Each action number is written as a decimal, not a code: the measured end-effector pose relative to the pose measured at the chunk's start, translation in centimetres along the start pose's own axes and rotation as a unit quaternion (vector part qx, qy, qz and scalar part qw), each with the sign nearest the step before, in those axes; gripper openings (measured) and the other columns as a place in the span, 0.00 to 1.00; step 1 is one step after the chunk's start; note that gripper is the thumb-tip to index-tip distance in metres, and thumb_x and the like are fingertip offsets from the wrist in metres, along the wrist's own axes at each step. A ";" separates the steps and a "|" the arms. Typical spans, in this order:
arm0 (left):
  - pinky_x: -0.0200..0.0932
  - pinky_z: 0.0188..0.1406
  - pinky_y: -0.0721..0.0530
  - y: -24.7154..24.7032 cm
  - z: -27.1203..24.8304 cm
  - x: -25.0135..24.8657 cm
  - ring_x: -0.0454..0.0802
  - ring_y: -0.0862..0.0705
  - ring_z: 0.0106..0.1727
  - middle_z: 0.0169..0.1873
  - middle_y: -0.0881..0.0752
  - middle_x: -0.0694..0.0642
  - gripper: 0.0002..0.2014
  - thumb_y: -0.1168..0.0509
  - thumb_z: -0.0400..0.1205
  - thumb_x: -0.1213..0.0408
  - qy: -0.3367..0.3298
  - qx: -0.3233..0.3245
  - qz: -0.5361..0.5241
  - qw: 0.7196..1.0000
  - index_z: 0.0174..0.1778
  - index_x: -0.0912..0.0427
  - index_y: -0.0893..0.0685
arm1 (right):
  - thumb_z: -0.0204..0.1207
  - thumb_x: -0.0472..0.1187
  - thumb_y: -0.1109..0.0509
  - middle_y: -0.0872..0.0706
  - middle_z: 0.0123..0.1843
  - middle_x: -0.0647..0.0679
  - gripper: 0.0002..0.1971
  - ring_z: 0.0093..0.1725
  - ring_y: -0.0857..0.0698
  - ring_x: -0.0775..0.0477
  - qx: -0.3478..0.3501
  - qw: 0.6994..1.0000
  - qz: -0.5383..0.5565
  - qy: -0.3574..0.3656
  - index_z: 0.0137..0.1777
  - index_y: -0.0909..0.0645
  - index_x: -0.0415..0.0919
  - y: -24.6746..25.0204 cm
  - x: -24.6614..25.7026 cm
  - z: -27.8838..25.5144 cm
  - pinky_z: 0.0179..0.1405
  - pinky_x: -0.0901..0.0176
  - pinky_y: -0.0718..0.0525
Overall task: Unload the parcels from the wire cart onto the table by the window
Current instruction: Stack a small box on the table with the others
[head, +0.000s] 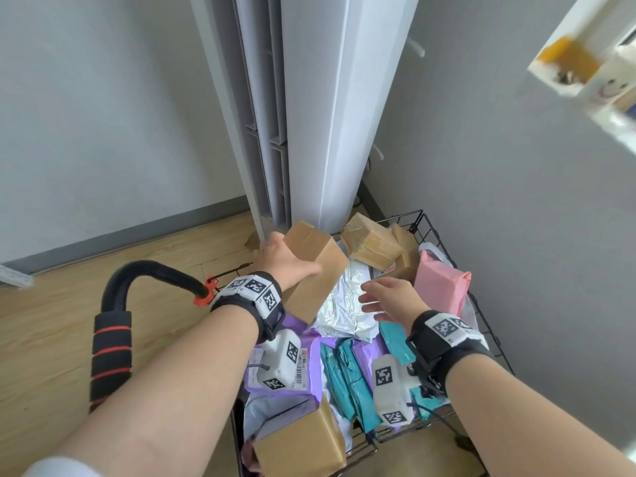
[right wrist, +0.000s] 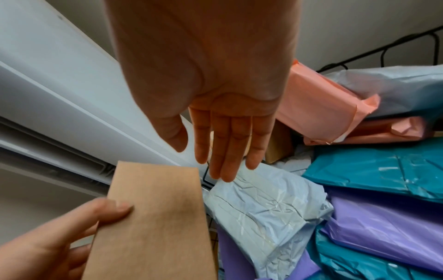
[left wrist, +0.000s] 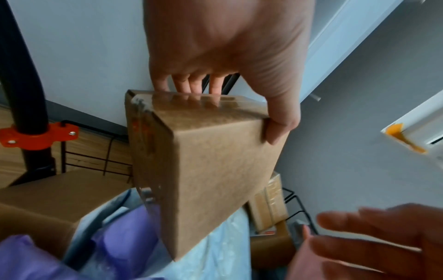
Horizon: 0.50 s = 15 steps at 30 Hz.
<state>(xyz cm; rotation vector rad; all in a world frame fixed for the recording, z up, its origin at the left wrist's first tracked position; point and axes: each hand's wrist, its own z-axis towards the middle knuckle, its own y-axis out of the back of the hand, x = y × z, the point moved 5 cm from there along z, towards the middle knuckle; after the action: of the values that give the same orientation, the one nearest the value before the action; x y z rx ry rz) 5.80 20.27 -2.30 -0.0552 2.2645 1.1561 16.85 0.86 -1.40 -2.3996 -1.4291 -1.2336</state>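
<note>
My left hand (head: 285, 259) grips a long brown cardboard box (head: 315, 270), tilted and lifted above the black wire cart (head: 481, 311). In the left wrist view the thumb and fingers (left wrist: 282, 121) clasp the box (left wrist: 210, 170) across its top end. My right hand (head: 389, 297) hovers open over a silver mailer (head: 344, 304), fingers (right wrist: 230, 147) straight, holding nothing. The cart is full of parcels: a pink package (head: 440, 287), teal bags (head: 351, 380), purple bags (head: 303, 370), taped brown boxes (head: 371, 241) at the far end and another brown box (head: 299, 438) at the near end.
A tall white air-conditioner column (head: 309, 115) stands right behind the cart, between grey walls. The cart's black handle (head: 113, 339) with red-striped foam grip rises at left over a wooden floor (head: 44, 339). A white frame with an orange patch (head: 571, 60) is at upper right.
</note>
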 end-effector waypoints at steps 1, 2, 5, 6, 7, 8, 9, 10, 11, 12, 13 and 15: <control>0.50 0.56 0.18 -0.1 -0.7 -0.8 0.55 0.22 0.59 0.58 0.23 0.54 0.46 0.23 0.56 0.41 -0.002 0.010 -0.028 1.000 0.66 0.55 0.33 | 0.82 0.40 0.37 0.13 0.51 0.42 0.11 0.43 0.15 0.48 -0.003 1.000 0.001 0.016 0.59 0.18 0.39 0.4 0.6 -0.8 0.43 0.55 0.18; 0.50 0.56 0.18 -0.2 -1.4 -1.7 0.54 0.22 0.59 0.57 0.22 0.53 0.46 0.23 0.56 0.40 -0.001 0.022 -0.050 0.999 0.66 0.55 0.33 | 0.82 0.41 0.36 0.14 0.53 0.44 0.11 0.45 0.14 0.48 -0.006 0.999 0.001 0.032 0.61 0.18 0.41 0.7 1.1 -1.5 0.47 0.53 0.17; 0.53 0.58 0.18 -0.8 -3.8 -4.1 0.55 0.21 0.60 0.59 0.22 0.53 0.50 0.24 0.53 0.36 0.003 0.045 -0.092 0.995 0.66 0.54 0.35 | 0.83 0.46 0.37 0.17 0.58 0.49 0.15 0.55 0.16 0.46 -0.004 0.998 0.007 0.063 0.67 0.22 0.49 1.8 2.3 -3.6 0.56 0.47 0.16; 0.53 0.60 0.19 -1.0 -4.6 -4.8 0.55 0.22 0.61 0.59 0.22 0.53 0.49 0.24 0.53 0.35 0.001 0.051 -0.100 0.994 0.65 0.54 0.36 | 0.83 0.48 0.37 0.18 0.60 0.49 0.16 0.58 0.16 0.46 -0.001 0.998 0.011 0.067 0.69 0.23 0.51 2.1 2.5 -4.2 0.58 0.45 0.16; 0.54 0.61 0.19 -1.2 -5.4 -5.6 0.55 0.22 0.61 0.59 0.22 0.53 0.48 0.24 0.54 0.35 -0.004 0.057 -0.107 0.993 0.65 0.53 0.36 | 0.82 0.50 0.37 0.19 0.62 0.49 0.18 0.59 0.17 0.45 0.003 0.998 0.017 0.069 0.71 0.25 0.52 2.4 2.6 -4.8 0.59 0.44 0.16; 0.55 0.62 0.19 -1.4 -6.1 -6.2 0.56 0.22 0.63 0.60 0.23 0.54 0.48 0.24 0.55 0.35 -0.008 0.064 -0.115 0.991 0.66 0.54 0.37 | 0.82 0.52 0.36 0.20 0.64 0.49 0.20 0.61 0.18 0.44 0.005 0.997 0.024 0.068 0.73 0.27 0.52 2.7 2.6 -5.3 0.61 0.43 0.17; 0.56 0.63 0.20 -1.6 -6.6 -6.8 0.56 0.23 0.64 0.63 0.24 0.54 0.49 0.25 0.57 0.35 -0.014 0.070 -0.122 0.990 0.68 0.55 0.37 | 0.80 0.54 0.35 0.22 0.65 0.50 0.23 0.62 0.19 0.44 0.006 0.997 0.031 0.066 0.75 0.29 0.52 2.9 2.6 -5.7 0.61 0.42 0.18; 0.56 0.64 0.20 -1.7 -7.2 -7.4 0.56 0.24 0.66 0.65 0.25 0.55 0.50 0.26 0.58 0.35 -0.020 0.077 -0.126 0.989 0.71 0.56 0.37 | 0.79 0.57 0.34 0.22 0.66 0.50 0.26 0.64 0.20 0.43 0.005 0.997 0.033 0.063 0.75 0.30 0.52 3.2 2.5 -6.1 0.62 0.41 0.19; 0.55 0.65 0.21 -2.0 -7.7 -7.9 0.56 0.24 0.66 0.65 0.25 0.55 0.50 0.27 0.59 0.34 -0.028 0.083 -0.131 0.988 0.72 0.56 0.36 | 0.76 0.60 0.33 0.23 0.67 0.50 0.29 0.65 0.21 0.42 0.006 0.997 0.035 0.061 0.76 0.31 0.53 3.5 2.4 -6.4 0.62 0.40 0.19; 0.55 0.64 0.21 -2.2 -8.2 -8.3 0.56 0.24 0.66 0.65 0.25 0.54 0.48 0.29 0.60 0.33 -0.030 0.095 -0.144 0.985 0.71 0.56 0.34 | 0.75 0.62 0.33 0.22 0.68 0.51 0.30 0.66 0.21 0.42 0.010 0.997 0.038 0.059 0.74 0.30 0.53 3.8 2.2 -6.7 0.63 0.38 0.19; 0.55 0.63 0.21 -2.4 -8.7 -8.7 0.56 0.23 0.65 0.63 0.24 0.54 0.45 0.31 0.62 0.33 -0.031 0.112 -0.170 0.979 0.70 0.56 0.32 | 0.75 0.62 0.32 0.21 0.68 0.50 0.28 0.65 0.21 0.41 0.011 0.997 0.041 0.062 0.72 0.29 0.53 4.2 2.1 -7.0 0.62 0.37 0.19; 0.58 0.59 0.18 -2.6 -9.8 -9.3 0.56 0.19 0.59 0.57 0.19 0.56 0.36 0.36 0.67 0.35 -0.014 0.147 -0.250 0.957 0.64 0.57 0.27 | 0.76 0.58 0.31 0.18 0.65 0.49 0.25 0.60 0.18 0.45 -0.005 0.997 0.035 0.073 0.69 0.27 0.50 5.3 1.9 -7.7 0.55 0.43 0.15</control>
<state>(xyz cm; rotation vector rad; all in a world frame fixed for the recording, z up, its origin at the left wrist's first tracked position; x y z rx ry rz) 9.51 9.22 5.08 -0.4618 2.1915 0.5477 16.79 -4.21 6.68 -2.2910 -1.2900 -1.3702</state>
